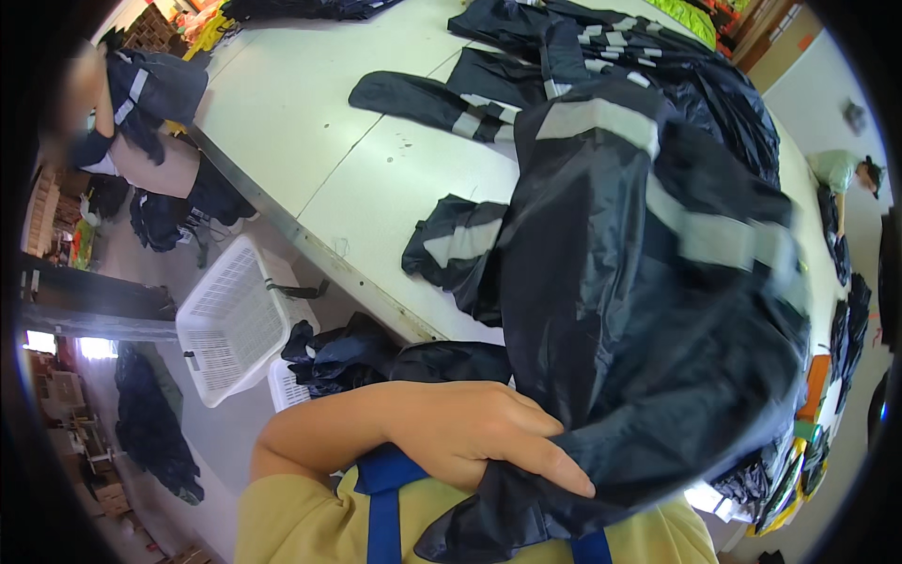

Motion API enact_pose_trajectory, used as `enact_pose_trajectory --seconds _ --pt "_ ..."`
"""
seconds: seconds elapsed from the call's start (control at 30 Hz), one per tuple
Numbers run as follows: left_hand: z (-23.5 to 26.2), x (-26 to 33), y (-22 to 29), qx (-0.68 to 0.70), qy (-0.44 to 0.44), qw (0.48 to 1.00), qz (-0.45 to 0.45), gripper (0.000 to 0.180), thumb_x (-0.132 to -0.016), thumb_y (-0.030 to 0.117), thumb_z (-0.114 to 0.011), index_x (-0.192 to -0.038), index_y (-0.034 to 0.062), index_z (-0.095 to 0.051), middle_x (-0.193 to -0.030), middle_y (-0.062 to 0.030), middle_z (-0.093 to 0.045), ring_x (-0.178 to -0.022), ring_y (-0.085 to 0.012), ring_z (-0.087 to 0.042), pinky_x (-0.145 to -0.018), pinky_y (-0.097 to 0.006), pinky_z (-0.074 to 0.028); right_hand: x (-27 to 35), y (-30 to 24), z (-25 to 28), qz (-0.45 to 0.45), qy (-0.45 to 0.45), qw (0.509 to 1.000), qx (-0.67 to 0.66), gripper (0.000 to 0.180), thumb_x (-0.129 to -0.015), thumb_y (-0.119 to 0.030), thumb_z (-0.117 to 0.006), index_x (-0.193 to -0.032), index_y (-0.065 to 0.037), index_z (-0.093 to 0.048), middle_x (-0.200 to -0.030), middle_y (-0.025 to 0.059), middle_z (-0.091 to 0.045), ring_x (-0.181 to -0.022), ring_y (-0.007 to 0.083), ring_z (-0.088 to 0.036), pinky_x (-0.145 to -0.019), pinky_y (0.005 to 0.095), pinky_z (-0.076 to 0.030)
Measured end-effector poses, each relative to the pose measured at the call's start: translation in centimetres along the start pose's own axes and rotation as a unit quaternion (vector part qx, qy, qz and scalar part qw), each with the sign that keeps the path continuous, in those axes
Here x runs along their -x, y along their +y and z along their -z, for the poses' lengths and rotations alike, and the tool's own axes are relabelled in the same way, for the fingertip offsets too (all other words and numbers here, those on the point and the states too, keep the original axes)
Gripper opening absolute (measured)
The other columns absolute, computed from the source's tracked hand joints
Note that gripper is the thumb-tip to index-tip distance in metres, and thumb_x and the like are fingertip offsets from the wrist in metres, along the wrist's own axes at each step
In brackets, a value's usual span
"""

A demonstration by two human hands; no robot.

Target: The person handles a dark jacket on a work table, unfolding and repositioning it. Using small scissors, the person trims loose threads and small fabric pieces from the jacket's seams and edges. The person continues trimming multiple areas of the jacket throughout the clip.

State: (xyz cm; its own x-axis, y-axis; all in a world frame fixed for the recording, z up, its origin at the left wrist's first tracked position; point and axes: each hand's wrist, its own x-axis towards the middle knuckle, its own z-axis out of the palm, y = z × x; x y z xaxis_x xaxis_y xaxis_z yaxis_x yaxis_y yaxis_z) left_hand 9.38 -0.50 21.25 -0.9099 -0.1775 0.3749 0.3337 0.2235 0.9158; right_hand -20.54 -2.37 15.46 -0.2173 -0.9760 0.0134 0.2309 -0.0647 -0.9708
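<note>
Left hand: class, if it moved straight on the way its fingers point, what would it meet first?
The left hand would probably meet more of the dark garment it already holds, though depth there is unclear.

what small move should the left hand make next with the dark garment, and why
Probably draw the near end of the dark garment straight toward the body: the left hand already holds it there, and the cloth bulges in creased folds over the white table rather than lying flat. The right hand cannot be seen.
</note>
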Motion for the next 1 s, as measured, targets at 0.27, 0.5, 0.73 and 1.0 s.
enact_pose_trajectory --seconds 0.27,0.5,0.73,1.0 --pt "4.4 1.5 -9.5 0.451 0.416 0.787 0.067 0.049 -0.083 0.022 -0.059 -0.128 0.003 -0.051 -0.124 -0.0112 -0.058 -0.118 -0.0249 -0.052 -0.103 -0.04 -0.037 -15.8 -20.6 -8.9 0.316 0.025 0.922 0.223 0.046 -0.097 -0.036 -0.049 -0.124 0.0 -0.055 -0.113 0.0065 -0.061 -0.1 0.0149 -0.056 -0.091 0.0275 -0.044" --pt "9.3 13.3 -15.8 0.494 0.651 0.573 0.053 0.064 -0.092 0.058 -0.039 -0.121 0.0029 -0.055 -0.12 -0.014 -0.06 -0.107 -0.0308 -0.059 -0.094 -0.045 -0.047 -13.8 -9.4 -11.2 0.435 -0.208 0.762 0.432 0.059 -0.083 -0.033 -0.069 -0.132 -0.007 -0.049 -0.129 0.0102 -0.056 -0.121 0.0283 -0.05 -0.102 0.0396 -0.039" --pt "2.9 17.2 -23.7 0.391 0.698 0.547 0.246 0.052 -0.095 0.051 -0.041 -0.128 0.0123 -0.049 -0.117 -0.0124 -0.06 -0.106 -0.028 -0.059 -0.093 -0.045 -0.047 -16.2 18.2 5.3 0.012 0.214 0.814 0.54 0.106 -0.07 -0.032 -0.079 -0.148 -0.009 -0.011 -0.135 0.0234 -0.043 -0.122 0.0374 -0.045 -0.101 0.0432 -0.037" --pt "7.7 13.3 -25.8 0.23 0.597 0.603 0.477 0.06 -0.093 0.037 -0.049 -0.144 0.0111 -0.031 -0.133 -0.0122 -0.049 -0.117 -0.0246 -0.051 -0.095 -0.037 -0.043 -19.0 21.9 6.9 -0.081 0.083 0.767 0.631 0.089 -0.079 -0.044 -0.068 -0.145 -0.011 -0.016 -0.139 0.0228 -0.033 -0.12 0.0475 -0.038 -0.092 0.0581 -0.038"
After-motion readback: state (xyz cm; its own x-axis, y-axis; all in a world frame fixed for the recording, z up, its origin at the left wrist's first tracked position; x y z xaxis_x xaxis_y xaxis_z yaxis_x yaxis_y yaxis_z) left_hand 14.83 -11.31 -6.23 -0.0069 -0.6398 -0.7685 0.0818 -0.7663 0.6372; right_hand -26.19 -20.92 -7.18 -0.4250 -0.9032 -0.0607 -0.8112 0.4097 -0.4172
